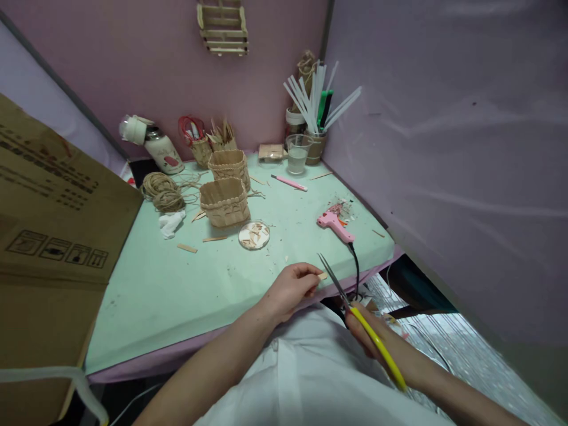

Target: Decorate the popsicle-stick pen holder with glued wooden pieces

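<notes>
Between the fingertips of my left hand is a small flat piece of thin wood, its end sticking out to the right. My right hand grips a pair of scissors with yellow handles. Their metal blades point up and left, with the tips close beside the wood piece; whether they touch it I cannot tell. A round white dish with wood scraps lies beyond my left hand. Behind it stand two small woven baskets, the nearer basket and the farther basket.
A pink glue gun lies at the right, its black cord running over the table edge. Further back are a cup of liquid, a pink craft knife and white sticks. Twine, a bottle and a cardboard box are left.
</notes>
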Available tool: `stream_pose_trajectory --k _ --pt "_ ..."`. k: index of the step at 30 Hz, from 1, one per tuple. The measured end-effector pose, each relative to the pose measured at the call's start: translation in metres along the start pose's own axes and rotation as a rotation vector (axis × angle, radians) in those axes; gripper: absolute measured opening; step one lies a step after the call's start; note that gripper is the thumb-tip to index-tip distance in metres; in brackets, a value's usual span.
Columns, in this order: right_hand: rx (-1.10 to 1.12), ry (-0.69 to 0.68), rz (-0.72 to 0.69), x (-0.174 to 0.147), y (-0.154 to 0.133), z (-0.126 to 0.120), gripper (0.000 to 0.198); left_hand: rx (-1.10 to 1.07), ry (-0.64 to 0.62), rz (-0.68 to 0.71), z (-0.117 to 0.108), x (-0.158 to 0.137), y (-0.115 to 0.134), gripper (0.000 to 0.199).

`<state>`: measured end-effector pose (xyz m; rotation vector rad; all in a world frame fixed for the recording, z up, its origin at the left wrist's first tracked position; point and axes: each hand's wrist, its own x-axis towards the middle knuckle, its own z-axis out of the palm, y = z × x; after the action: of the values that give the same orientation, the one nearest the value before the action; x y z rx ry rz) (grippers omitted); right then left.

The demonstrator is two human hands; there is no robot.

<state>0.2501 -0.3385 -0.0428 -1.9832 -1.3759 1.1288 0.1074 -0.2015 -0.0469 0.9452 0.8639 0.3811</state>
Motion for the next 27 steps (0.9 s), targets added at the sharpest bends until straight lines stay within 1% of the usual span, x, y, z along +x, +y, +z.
stream_pose_trajectory --k 3,6,10,15,22,27 --pt "0.006 -0.082 0.005 0.004 -0.013 -0.001 0.036 -0.002 0.014 0.021 -0.003 0.0 -0.002 0.014" --pt "0.028 -0.084 -0.011 0.007 -0.019 0.0 0.037 0.019 0.032 0.065 -0.004 -0.002 -0.004 0.018" --pt "0.031 -0.114 -0.003 0.008 -0.021 0.003 0.038 0.016 0.069 0.086 -0.004 -0.003 -0.005 0.016" --pt "0.045 -0.166 0.011 0.009 -0.019 0.005 0.04 -0.009 0.057 0.112 -0.005 -0.003 -0.007 0.016" --pt "-0.009 -0.152 -0.011 0.01 -0.027 0.004 0.04 -0.015 0.068 0.144 -0.007 -0.003 -0.01 0.016" --pt "-0.01 -0.103 -0.03 0.011 -0.024 0.007 0.034 -0.03 0.077 0.141 -0.006 -0.004 -0.01 0.015"
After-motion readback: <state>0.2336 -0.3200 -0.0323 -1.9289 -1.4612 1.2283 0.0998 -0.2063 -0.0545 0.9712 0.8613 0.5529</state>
